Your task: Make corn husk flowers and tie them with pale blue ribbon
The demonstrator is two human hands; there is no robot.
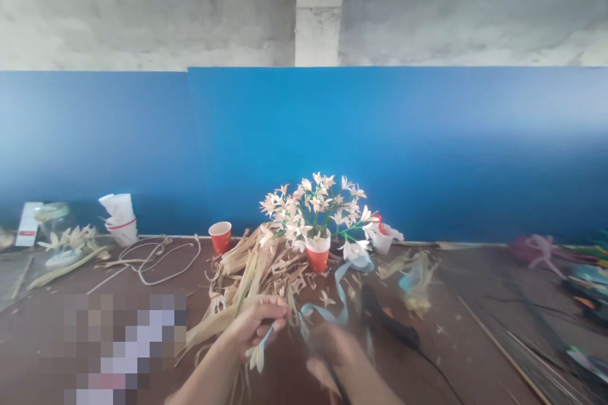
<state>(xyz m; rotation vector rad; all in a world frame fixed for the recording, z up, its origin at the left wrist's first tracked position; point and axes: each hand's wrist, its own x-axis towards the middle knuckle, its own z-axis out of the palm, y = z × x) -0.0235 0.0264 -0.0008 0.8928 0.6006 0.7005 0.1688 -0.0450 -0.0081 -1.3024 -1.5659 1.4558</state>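
Observation:
My left hand [259, 323] is closed in a pinch on the light-blue stem of a white flower [256, 355], whose petals hang downward. My right hand [339, 354] is smeared by motion, its fingers curled. A dark, slim object shows under its palm, too blurred to name. Close by its fingertips, a light-blue ribbon [341, 291] winds back toward a red paper cup [318, 259]. White flowers on green stems [318, 199] stand in that cup. Behind my left hand lies a heap of dry corn husks [256, 259].
A second red cup [220, 237], a white cable [142, 266] and a white cup with tissue [122, 228] are at the back left. A black corded tool [387, 316] lies right of my right hand. Thin rods [503, 348] and a pink bundle [534, 248] are farther right.

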